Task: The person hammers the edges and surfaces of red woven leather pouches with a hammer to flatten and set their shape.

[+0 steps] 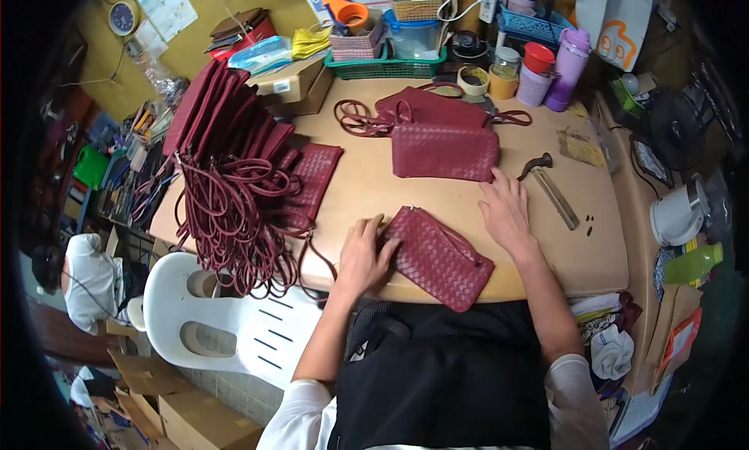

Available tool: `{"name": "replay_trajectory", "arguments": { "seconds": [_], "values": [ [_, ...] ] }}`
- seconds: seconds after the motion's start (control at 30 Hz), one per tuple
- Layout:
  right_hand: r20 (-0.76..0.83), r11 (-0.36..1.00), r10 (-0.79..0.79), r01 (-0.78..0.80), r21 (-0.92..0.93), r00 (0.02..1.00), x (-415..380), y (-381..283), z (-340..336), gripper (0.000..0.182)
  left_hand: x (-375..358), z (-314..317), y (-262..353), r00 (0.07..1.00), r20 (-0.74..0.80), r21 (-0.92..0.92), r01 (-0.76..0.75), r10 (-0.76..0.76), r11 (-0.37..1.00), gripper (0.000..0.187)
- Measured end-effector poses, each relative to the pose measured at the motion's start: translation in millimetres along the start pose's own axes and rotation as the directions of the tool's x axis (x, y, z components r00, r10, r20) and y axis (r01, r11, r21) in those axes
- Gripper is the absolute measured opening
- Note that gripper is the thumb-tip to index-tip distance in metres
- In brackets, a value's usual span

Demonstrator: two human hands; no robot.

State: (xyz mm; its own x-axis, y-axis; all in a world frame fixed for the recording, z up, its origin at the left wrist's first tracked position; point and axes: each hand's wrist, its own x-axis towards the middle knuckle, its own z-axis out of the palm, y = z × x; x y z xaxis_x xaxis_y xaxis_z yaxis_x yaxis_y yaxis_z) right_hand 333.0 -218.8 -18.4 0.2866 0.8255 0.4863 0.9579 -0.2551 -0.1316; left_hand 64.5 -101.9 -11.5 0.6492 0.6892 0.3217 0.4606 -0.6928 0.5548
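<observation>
A dark red woven pouch (pixel 443 256) lies tilted at the table's front edge, a thin strap along its upper side. My left hand (pixel 361 255) rests at its left end, thumb and fingers apart, the thumb at the pouch's edge. Farther back, a second woven pouch (pixel 445 152) lies in front of more red pouches (pixel 429 108) with looped straps. My right hand (pixel 507 208) lies on the table with fingers stretched out, their tips by that second pouch's lower right corner. Right of this hand lies a hammer (pixel 555 196) with a wooden handle.
A tall stack of red pouches (pixel 226 122) with many hanging straps (pixel 242 216) fills the table's left side. Baskets (pixel 382 66), jars and a purple bottle (pixel 572 64) line the back. A white chair (pixel 234 313) stands at the front left. Another person (pixel 90 282) sits at far left.
</observation>
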Motion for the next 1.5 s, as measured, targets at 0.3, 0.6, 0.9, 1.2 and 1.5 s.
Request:
{"name": "replay_trajectory", "arguments": {
  "seconds": [0.3,0.6,0.9,1.2,1.5],
  "values": [
    [0.329,0.901,-0.117,-0.04,0.433,0.937,-44.3,-68.4,-31.5,0.061,46.3,25.2,5.9,0.937,0.287,-0.342,0.295,-0.2,0.892,0.023],
    [0.264,0.344,0.285,-0.356,0.869,0.921,-48.4,-30.5,-91.2,0.025,3.1,12.8,12.4,0.962,-0.253,-0.853,-0.173,-0.101,0.492,0.019],
    [0.195,0.378,0.356,-0.332,0.864,0.914,-62.7,-39.3,-63.5,0.024,-13.1,14.5,-3.3,0.956,0.031,-0.988,0.073,-0.292,0.134,0.046],
    [0.218,0.28,0.417,-0.353,0.893,0.882,-63.2,-34.3,-55.9,0.015,-20.1,3.5,4.1,0.976,0.177,-0.864,0.216,-0.126,0.455,0.046],
    [-0.03,0.46,0.194,-0.064,0.886,0.981,-67.7,-9.7,-77.8,0.025,-21.1,-4.3,1.4,0.984,-0.044,-0.747,-0.148,0.174,0.648,0.02]
  ]
}}
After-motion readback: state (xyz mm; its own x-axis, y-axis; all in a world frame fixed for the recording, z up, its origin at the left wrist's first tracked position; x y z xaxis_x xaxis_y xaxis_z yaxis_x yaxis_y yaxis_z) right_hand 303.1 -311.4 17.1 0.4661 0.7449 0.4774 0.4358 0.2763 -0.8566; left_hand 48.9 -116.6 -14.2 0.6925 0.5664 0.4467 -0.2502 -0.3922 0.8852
